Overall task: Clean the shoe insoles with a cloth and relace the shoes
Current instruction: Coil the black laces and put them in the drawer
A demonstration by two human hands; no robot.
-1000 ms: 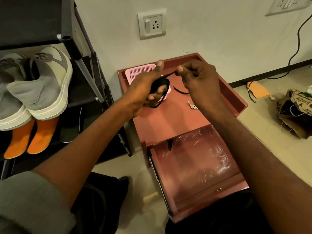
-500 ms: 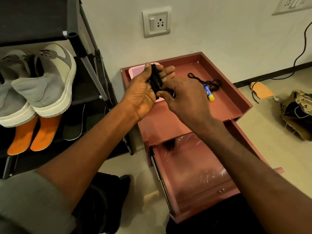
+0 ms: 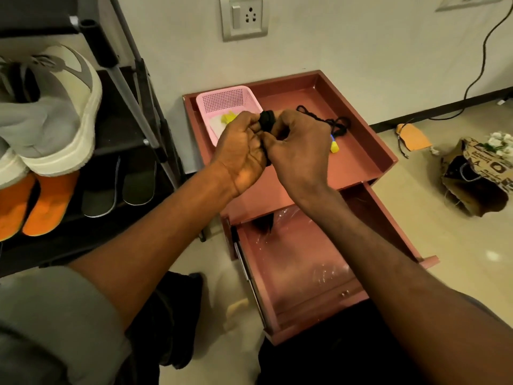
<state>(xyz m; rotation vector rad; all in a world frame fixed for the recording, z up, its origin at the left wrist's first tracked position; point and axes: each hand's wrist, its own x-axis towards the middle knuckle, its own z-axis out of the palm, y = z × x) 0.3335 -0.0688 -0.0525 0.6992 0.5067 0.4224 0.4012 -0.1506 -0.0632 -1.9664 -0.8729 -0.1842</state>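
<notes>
A bundled black shoelace sits between both hands above the pink cabinet top. My left hand grips the bundle from the left, fingers curled round it. My right hand pinches it from the right. A second black lace lies loose on the cabinet top behind my right hand. Grey and cream sneakers stand on the black rack at left, with orange insoles and dark insoles on the shelf below.
A pink mesh basket holding something yellow and white stands at the cabinet's back left. A yellow-tipped stick lies by the loose lace. The drawer below is pulled open. A brown paper bag sits on the floor at right.
My left hand's fingers have curled closed round the lace bundle, and my right hand has come in closer to pinch it. The view has tilted down slightly.
</notes>
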